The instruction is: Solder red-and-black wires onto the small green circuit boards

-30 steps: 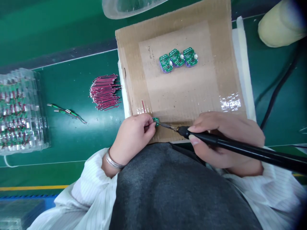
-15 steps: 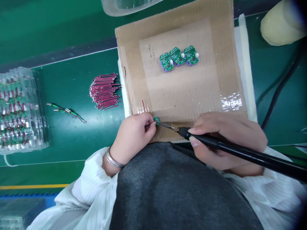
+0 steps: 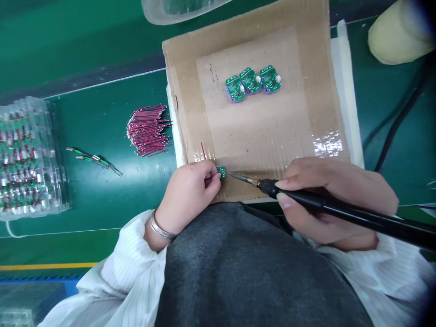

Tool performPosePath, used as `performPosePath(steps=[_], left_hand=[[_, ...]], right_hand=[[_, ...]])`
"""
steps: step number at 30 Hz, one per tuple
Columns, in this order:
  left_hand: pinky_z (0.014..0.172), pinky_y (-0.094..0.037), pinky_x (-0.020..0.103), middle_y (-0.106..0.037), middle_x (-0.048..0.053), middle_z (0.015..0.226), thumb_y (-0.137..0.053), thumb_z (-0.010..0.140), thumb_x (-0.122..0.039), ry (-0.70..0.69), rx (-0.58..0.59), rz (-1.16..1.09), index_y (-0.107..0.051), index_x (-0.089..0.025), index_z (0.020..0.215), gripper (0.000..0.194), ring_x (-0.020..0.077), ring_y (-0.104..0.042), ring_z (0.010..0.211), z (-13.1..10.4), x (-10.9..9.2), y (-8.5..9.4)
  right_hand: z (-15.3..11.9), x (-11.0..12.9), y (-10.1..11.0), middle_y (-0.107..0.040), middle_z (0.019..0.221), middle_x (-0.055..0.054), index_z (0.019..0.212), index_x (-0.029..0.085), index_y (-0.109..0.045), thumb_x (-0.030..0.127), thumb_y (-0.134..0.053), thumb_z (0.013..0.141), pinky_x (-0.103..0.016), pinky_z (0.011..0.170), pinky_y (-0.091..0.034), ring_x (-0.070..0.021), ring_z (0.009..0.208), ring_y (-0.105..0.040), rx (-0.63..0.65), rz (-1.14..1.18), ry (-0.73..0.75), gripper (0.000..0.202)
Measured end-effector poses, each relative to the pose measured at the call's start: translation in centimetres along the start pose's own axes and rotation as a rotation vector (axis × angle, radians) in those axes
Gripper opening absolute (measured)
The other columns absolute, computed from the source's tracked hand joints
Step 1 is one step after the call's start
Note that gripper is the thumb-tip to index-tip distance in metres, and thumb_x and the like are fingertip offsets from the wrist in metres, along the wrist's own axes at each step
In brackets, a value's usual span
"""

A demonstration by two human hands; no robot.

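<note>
My left hand point(image 3: 192, 186) pinches a small green circuit board point(image 3: 221, 172) near the front edge of the cardboard point(image 3: 259, 136). A thin red wire point(image 3: 203, 150) sticks out above those fingers. My right hand point(image 3: 335, 200) is closed around a black soldering iron point(image 3: 306, 200); its metal tip is just right of the small board, with a slight gap between. Three larger green boards point(image 3: 251, 81) with white connectors lie in a row farther back on the cardboard.
Left of the cardboard lies a pile of red and black wires point(image 3: 148, 131). Beyond it are a few loose green-wired parts point(image 3: 93, 157) and stacked clear trays point(image 3: 30, 156). A clear container point(image 3: 180, 11) stands at the back, a cream-coloured object point(image 3: 397, 36) and dark cable point(image 3: 402, 122) at right.
The soldering iron in my right hand has moved a little to the right, its tip drawing away from the small board. My left hand keeps its place.
</note>
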State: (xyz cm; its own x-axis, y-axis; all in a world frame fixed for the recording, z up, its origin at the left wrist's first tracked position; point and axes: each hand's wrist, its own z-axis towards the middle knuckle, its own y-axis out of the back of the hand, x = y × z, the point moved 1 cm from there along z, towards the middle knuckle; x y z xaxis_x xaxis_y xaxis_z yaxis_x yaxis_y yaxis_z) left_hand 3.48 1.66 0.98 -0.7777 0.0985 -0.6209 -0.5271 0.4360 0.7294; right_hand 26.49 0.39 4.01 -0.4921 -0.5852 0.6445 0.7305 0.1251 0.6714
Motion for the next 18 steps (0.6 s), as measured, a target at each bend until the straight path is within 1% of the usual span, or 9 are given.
performPosePath(steps=[5,9,14,18], left_hand=[[0.057,-0.035,0.024,-0.060,-0.002,0.063,-0.055,0.086,-0.020,-0.010,0.010,-0.009,-0.063,-0.017,0.077,0.013,0.0105,-0.051,0.057,-0.07,0.03,0.04],[0.058,-0.035,0.024,-0.061,-0.001,0.064,-0.054,0.087,-0.021,-0.021,0.023,-0.013,-0.063,-0.017,0.077,0.013,0.0107,-0.052,0.058,-0.09,0.17,0.11],[0.057,-0.034,0.024,-0.060,-0.001,0.064,-0.054,0.087,-0.021,-0.007,0.047,0.021,-0.062,-0.017,0.076,0.014,0.0108,-0.051,0.058,0.07,0.00,0.23],[0.057,-0.033,0.025,-0.060,-0.002,0.064,-0.054,0.087,-0.022,0.009,0.056,0.056,-0.062,-0.017,0.076,0.014,0.0112,-0.050,0.058,0.18,-0.28,0.30]], right_hand=[[-0.41,-0.53,0.18,-0.068,0.074,-0.006,0.091,0.022,-0.060,0.008,-0.064,0.072,-0.033,0.052,-0.058,-0.0209,0.064,-0.069,0.009,0.008,0.004,0.024],[-0.37,-0.59,-0.07,-0.070,0.076,-0.004,0.089,0.025,-0.061,0.010,-0.064,0.073,-0.035,0.051,-0.058,-0.0213,0.064,-0.069,0.030,0.024,-0.007,0.023],[-0.08,0.14,-0.39,-0.067,0.072,-0.006,0.087,0.021,-0.060,0.008,-0.062,0.073,-0.032,0.052,-0.056,-0.0190,0.063,-0.068,-0.011,0.026,-0.074,0.019],[-0.03,0.27,-0.58,-0.067,0.071,-0.006,0.086,0.019,-0.059,0.008,-0.062,0.073,-0.030,0.054,-0.056,-0.0175,0.064,-0.068,-0.002,0.020,-0.073,0.017]])
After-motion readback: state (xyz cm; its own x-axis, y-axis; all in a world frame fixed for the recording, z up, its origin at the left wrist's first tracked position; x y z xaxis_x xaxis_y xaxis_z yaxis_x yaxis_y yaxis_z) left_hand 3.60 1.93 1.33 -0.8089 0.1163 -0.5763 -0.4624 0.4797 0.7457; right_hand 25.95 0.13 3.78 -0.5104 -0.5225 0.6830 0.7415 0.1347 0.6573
